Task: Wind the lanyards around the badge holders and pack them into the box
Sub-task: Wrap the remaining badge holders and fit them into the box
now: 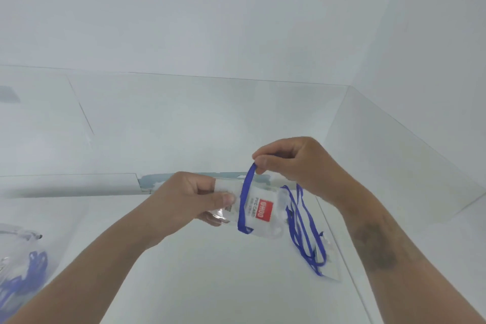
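The left hand grips the badge holder lying crosswise, while the right hand pinches the lanyard looped across it, just above.

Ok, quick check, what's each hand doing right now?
Left hand: grips one end of the clear badge holder.
Right hand: pinches the blue lanyard, a loop of it across the holder.

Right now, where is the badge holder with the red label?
Head view, centre: the badge holder is held above the table by the left hand, beside the right hand pinching the blue lanyard.
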`<state>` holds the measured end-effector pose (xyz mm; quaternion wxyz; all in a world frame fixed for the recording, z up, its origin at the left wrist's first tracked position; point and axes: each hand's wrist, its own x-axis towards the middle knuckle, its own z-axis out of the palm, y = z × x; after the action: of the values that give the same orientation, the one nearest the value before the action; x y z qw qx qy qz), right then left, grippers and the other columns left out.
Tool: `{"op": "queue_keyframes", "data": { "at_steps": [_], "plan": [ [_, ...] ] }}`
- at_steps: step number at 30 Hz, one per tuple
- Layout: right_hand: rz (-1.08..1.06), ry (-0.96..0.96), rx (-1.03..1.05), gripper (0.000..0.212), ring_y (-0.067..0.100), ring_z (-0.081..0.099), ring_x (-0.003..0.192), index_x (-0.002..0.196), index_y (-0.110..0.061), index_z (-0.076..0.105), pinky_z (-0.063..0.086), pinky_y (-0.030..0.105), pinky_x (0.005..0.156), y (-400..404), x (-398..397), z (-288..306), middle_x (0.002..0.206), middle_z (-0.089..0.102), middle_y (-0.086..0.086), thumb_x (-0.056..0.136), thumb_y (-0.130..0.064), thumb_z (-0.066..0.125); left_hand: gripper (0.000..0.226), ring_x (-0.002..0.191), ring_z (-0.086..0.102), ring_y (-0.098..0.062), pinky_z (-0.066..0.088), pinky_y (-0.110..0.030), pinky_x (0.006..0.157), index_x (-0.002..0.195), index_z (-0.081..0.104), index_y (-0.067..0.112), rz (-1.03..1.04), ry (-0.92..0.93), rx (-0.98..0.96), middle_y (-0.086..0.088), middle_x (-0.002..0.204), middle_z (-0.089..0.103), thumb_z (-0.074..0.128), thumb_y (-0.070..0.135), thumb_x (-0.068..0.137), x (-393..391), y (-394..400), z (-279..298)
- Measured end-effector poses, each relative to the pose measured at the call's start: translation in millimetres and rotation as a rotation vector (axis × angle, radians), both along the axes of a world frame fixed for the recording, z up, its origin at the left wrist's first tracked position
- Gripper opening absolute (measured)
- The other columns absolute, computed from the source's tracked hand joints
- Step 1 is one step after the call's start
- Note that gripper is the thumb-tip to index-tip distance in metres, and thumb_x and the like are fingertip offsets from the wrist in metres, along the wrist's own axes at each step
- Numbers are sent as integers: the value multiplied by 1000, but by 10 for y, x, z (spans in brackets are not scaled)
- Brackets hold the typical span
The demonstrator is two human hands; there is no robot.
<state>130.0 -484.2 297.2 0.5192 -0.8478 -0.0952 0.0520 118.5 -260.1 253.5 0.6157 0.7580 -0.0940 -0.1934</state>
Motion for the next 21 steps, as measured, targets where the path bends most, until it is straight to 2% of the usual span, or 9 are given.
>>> {"op": "queue_keyframes", "data": {
  "at_steps": [3, 4, 6, 8, 11, 13, 15, 18, 21],
  "plan": [
    [-116, 129, 279, 12, 7, 66, 65, 78, -22, 79, 54, 25, 65, 101, -16, -238, 78, 75, 1, 79, -11, 74, 18, 75, 70, -19, 59, -25, 65, 87, 81, 14, 55, 68, -217, -11, 91, 77, 70, 21, 75, -7, -7, 44],
    [-158, 155, 305, 18, 10, 61, 61, 69, -21, 76, 52, 26, 61, 166, -44, -340, 71, 71, 2, 75, -7, 68, 19, 75, 71, -19, 59, -25, 65, 86, 81, 12, 106, 91, -266, -10, 91, 77, 70, 22, 74, 12, -21, 45],
    [-238, 196, 273, 30, 10, 40, 46, 56, -18, 62, 35, 19, 47, 306, -140, -538, 55, 53, 0, 80, -1, 57, 16, 78, 72, -20, 60, -25, 66, 89, 80, 10, 211, 117, -307, -10, 95, 77, 70, 19, 80, 57, -66, 28],
    [-229, 175, 230, 38, 11, 29, 44, 53, -17, 59, 26, 20, 47, 441, -260, -678, 46, 41, -5, 89, -9, 59, 14, 84, 74, -21, 61, -28, 71, 96, 78, 11, 308, 104, -262, -8, 98, 77, 69, 17, 87, 103, -103, -28],
    [-155, 77, 123, 39, 4, 35, 45, 59, -28, 64, 35, 20, 52, 571, -408, -784, 53, 54, -7, 97, -28, 57, 10, 83, 75, -21, 60, -32, 73, 94, 77, 11, 459, 80, -213, -4, 90, 78, 69, 16, 90, 149, -129, -106],
    [-102, 11, -74, 30, 6, 46, 54, 74, -23, 66, 42, 25, 59, 591, -466, -828, 69, 62, -2, 98, -35, 53, 9, 78, 75, -23, 62, -33, 71, 86, 77, 13, 516, -2, -88, -2, 81, 78, 69, 15, 90, 176, -113, -155],
    [-44, -90, -325, 27, 10, 53, 73, 85, -18, 61, 47, 34, 71, 571, -506, -830, 80, 61, -1, 97, -39, 48, 16, 76, 74, -28, 63, -38, 71, 77, 75, 11, 498, -87, 85, -4, 74, 76, 69, 20, 89, 182, -71, -215],
    [-10, -190, -469, 22, 7, 56, 88, 100, -28, 67, 47, 29, 81, 490, -485, -627, 94, 65, -9, 97, -40, 49, 33, 74, 68, -36, 60, -51, 72, 74, 68, 4, 372, -187, 318, -15, 74, 70, 64, 36, 81, 138, 11, -278],
    [22, -207, -409, 14, -1, 56, 77, 94, -32, 73, 43, 17, 67, 389, -381, -357, 87, 68, -17, 93, -34, 59, 21, 68, 70, -22, 61, -40, 71, 70, 72, 15, 227, -178, 341, -6, 68, 71, 67, 24, 88, 86, 51, -303]
  ]
}}
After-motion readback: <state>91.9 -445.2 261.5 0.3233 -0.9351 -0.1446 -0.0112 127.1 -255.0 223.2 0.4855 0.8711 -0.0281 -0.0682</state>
